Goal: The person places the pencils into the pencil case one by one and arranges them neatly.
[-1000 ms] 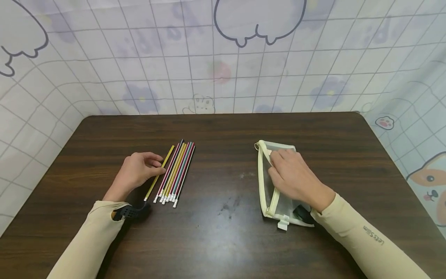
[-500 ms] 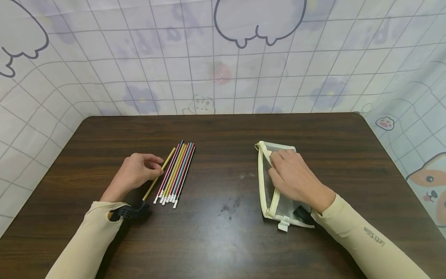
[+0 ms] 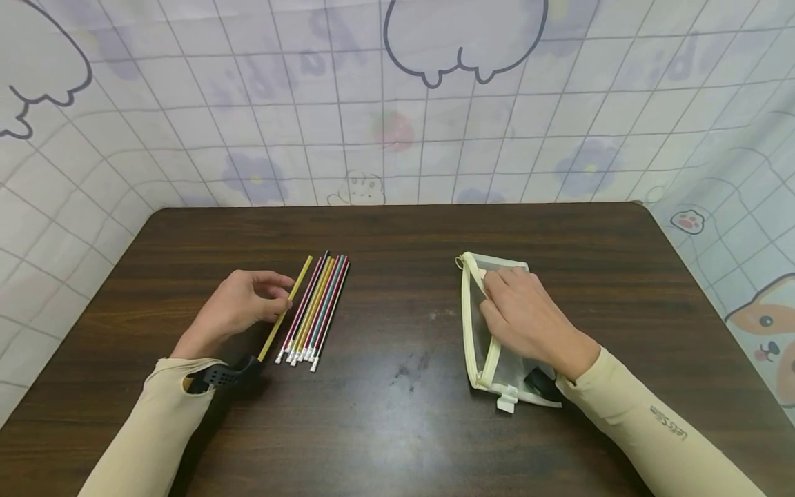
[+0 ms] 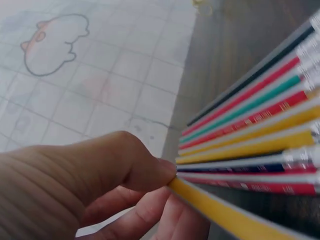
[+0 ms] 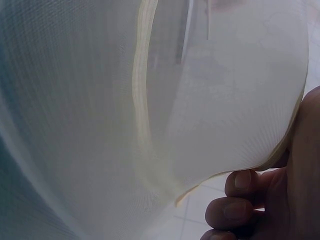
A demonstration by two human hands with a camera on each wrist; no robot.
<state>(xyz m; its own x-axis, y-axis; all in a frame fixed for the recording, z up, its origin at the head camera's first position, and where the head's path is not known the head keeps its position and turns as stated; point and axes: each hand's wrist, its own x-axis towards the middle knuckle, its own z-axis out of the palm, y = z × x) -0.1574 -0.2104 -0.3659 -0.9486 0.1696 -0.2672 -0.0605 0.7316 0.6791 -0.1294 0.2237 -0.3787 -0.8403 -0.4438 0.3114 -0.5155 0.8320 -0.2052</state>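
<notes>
My left hand [image 3: 239,307] pinches a yellow pencil [image 3: 272,338] between thumb and fingers, on the left side of the table. In the left wrist view, the thumb presses on one end part of this yellow pencil [image 4: 215,206]. Just right of it lies a row of several pencils [image 3: 315,310] in red, yellow, green and dark colours, their white erasers towards me. My right hand [image 3: 528,321] grips the edge of a see-through mesh pouch with cream zipper trim [image 3: 466,324]. The right wrist view shows the mesh [image 5: 225,115] close up, with curled fingers [image 5: 235,210] at its edge.
A dark wooden table [image 3: 385,421] carries everything. Behind it hangs a white gridded cloth [image 3: 397,124] with printed drawings. A black wristband [image 3: 226,375] is on the left wrist, and a dark piece [image 3: 542,382] shows near the right cuff.
My left hand has closed its pinch on the yellow pencil, which has shifted slightly and looks a little raised. The right hand and pouch have stayed in place.
</notes>
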